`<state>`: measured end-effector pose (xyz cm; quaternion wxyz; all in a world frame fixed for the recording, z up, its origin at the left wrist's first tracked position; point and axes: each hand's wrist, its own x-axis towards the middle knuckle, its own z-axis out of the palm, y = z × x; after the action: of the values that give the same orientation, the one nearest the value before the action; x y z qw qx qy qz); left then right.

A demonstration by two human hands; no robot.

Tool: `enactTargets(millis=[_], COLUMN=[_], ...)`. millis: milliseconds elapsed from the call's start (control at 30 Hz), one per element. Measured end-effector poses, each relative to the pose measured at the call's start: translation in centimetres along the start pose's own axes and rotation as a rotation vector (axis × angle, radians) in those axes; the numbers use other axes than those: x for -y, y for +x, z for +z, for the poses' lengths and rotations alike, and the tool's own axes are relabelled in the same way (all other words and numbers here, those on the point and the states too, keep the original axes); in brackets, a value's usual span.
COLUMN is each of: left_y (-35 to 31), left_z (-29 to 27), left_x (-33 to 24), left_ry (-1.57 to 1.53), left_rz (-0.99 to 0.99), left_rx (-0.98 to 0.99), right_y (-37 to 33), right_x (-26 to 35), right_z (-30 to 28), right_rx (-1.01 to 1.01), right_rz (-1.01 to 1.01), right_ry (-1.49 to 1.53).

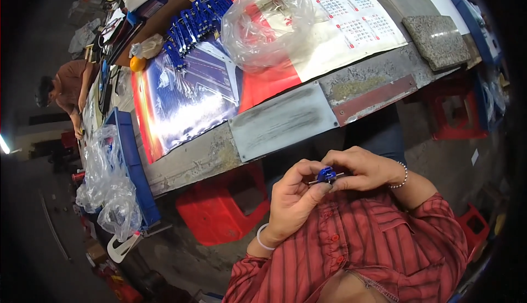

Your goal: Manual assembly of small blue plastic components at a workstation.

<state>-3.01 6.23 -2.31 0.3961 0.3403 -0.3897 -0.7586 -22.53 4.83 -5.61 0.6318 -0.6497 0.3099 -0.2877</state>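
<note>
Close to my chest, both hands meet around a small blue part with a thin metal pin [326, 175]; its exact kind is too small to make out. My left hand [295, 196] pinches it from the left between thumb and fingers. From the other side, the thumb and fingers of my right hand [366, 170] close on it as well. The pin sticks out sideways between the two thumbs. On the table beyond lies a long row of blue pieces with metal bits [192, 23], similar in colour to the one I hold.
A calendar sheet [362, 28] covers the worktable, with a clear plastic bag [269, 20] on it. A metal plate [282, 121] lines the near edge. Around stand a stone slab [437, 42], blue bin [132, 165], orange fruit [138, 64] and red stool [217, 212]. Another person [71, 86] is far left.
</note>
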Motion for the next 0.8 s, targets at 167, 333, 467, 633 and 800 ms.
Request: enactTargets(millis=[167,333,467,633,800], left_y=[1.0,0.6,0.5,0.8,1.3], left_z=[-0.3,-0.1,0.4,0.0,0.3], left_x=[0.7,1.8,2.6,3.0,2.6], left_ry=[-0.159,-0.256,-0.126,0.172,0.035], left_rz=[-0.042,-0.077,0.0,0.192,0.259], left_rx=[-0.06,-0.055,0.048,-0.035,-0.272], right_y=[-0.7,-1.1,-0.3,0.5,0.3], right_x=[-0.4,2.0,3.1,5.4,2.7], right_z=[-0.5,-1.0,-2.3,-1.2,1.6], right_rx=[-0.066,-0.339,-0.744,-0.718,-0.503], right_rz=[-0.149,-0.14,-0.375,-0.399,-0.166], right_ry=[-0.412,-0.803,-0.923,-0.581,-0.476])
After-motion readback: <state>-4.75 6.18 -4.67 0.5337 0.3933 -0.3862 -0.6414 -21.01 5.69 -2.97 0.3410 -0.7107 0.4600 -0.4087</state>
